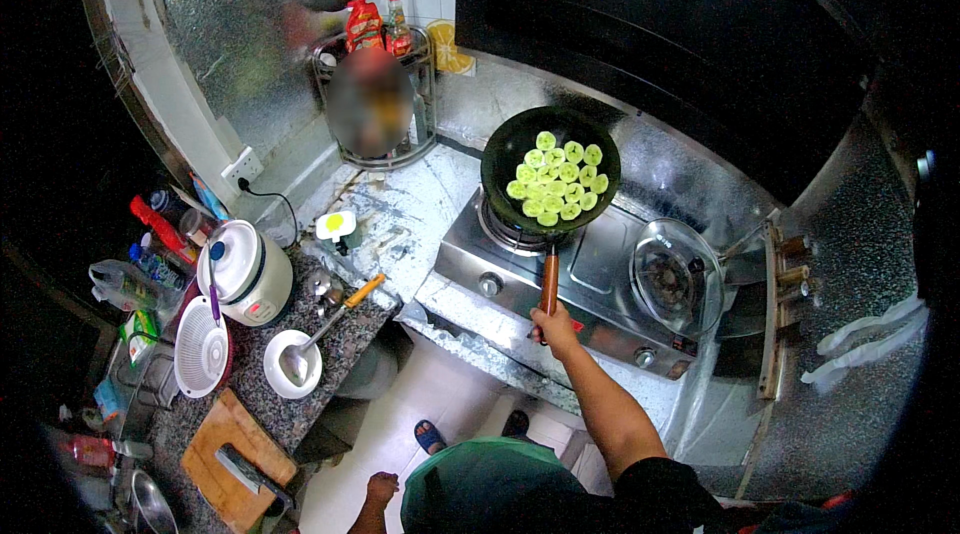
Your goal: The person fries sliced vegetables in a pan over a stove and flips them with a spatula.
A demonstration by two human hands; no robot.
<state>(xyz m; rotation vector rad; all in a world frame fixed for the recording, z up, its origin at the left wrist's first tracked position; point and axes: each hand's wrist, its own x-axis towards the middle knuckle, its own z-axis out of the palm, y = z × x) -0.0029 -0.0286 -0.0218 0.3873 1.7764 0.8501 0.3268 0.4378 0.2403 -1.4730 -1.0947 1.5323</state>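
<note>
My right hand (553,326) is wrapped round the brown wooden handle (550,279) of a dark frying pan (500,146). The pan sits over the left burner of the gas stove (462,252), its handle toward me. Many round green cucumber slices (568,174) lie in it, mostly in one layer on its right side. Low at my left side hangs my left hand (382,489), fingers curled in, with nothing seen in it. It is apart from the counter and the things on it.
A glass lid (672,272) rests on the right burner. On the left counter are a rice cooker (258,279), a white colander (203,359), a white bowl (278,380) with a ladle (335,319) in it, and a cutting board (215,434) with a knife (245,474). Behind stands a condiment rack (428,104).
</note>
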